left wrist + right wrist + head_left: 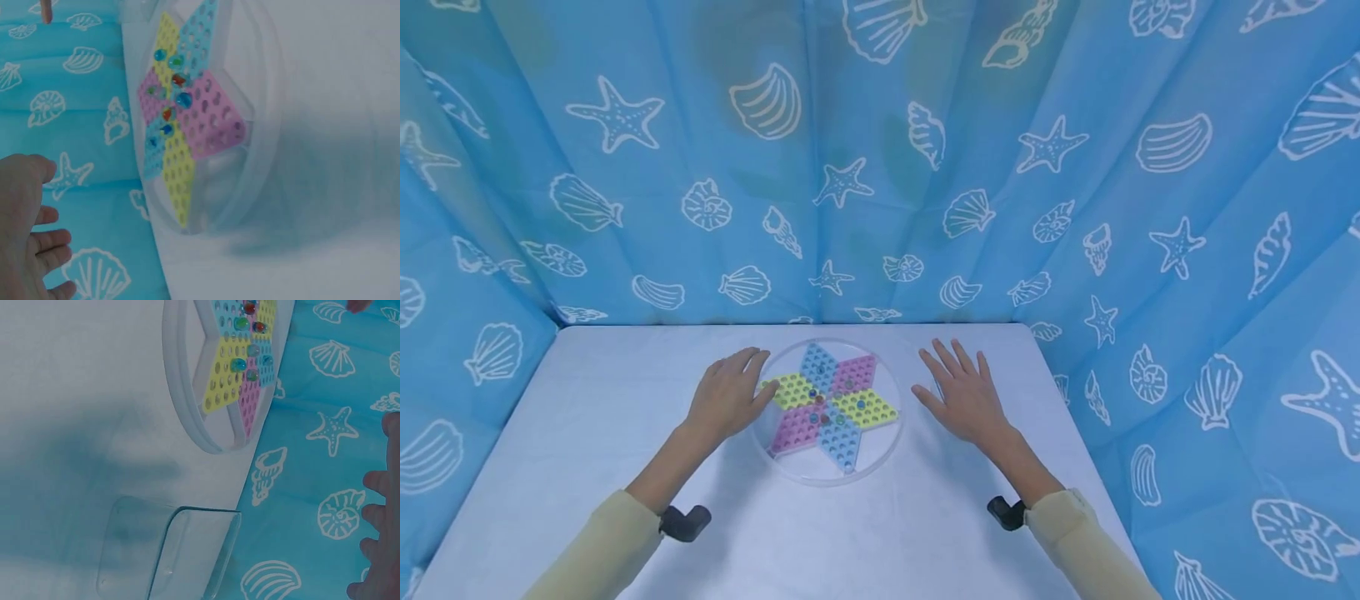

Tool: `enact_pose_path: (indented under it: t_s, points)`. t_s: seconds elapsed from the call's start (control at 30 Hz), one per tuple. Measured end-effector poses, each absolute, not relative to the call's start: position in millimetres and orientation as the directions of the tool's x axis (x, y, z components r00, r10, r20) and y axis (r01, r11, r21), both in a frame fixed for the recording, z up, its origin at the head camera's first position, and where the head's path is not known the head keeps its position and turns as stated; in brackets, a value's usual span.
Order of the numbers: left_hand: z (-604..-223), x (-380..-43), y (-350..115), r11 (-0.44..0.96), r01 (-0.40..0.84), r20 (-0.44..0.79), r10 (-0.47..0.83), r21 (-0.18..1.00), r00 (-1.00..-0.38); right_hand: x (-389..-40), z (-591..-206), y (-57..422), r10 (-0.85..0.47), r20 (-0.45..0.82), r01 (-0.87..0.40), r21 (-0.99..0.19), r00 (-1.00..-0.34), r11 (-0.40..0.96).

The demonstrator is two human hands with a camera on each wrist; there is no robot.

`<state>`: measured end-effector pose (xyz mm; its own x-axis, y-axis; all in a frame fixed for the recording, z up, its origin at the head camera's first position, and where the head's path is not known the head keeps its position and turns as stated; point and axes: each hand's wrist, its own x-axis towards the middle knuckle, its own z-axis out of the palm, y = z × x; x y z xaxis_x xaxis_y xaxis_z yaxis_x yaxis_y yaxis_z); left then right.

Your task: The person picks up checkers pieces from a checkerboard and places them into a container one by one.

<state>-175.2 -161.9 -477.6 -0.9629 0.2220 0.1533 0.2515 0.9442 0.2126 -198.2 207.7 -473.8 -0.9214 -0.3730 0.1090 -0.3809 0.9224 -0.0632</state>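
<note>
A Chinese checkers board (793,432) lies flat on the table, a star of pink, yellow and blue holed sections inside a clear round rim. Several glass marbles sit on it, mostly around the centre; a blue marble (861,405) rests in the right yellow section. My left hand (727,397) hovers by the board's left side, palm down, fingers loosely bent and holding nothing. To the right of the board, my right hand (964,398) is held above the table with its fingers spread. In the right wrist view a clear plastic container (131,550) stands near that hand.
A white-covered table (880,550) extends around the board. Blue curtains (880,242) printed with white shells and starfish hang behind it and along both sides. A dark wrist mount (685,523) sticks out from the left sleeve, another (1006,512) from the right.
</note>
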Motion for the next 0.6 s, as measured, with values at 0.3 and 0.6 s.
enact_pose_path:
  t_s: [0.3, 0.6]
  points:
    - [-507.9, -172.6, -172.0, 0.956, 0.221, 0.117, 0.201, 0.195, -0.973, -188.5, -482.4, 207.0, -0.384, 0.117, -0.394, -0.085, -0.916, 0.915]
    - [-535.4, -172.2, -180.1, 0.966, 0.168, 0.021, 0.167, 0.194, -0.986, -180.0, -491.9, 202.8, -0.416, 0.147, -0.434, -0.128, -0.897, 0.892]
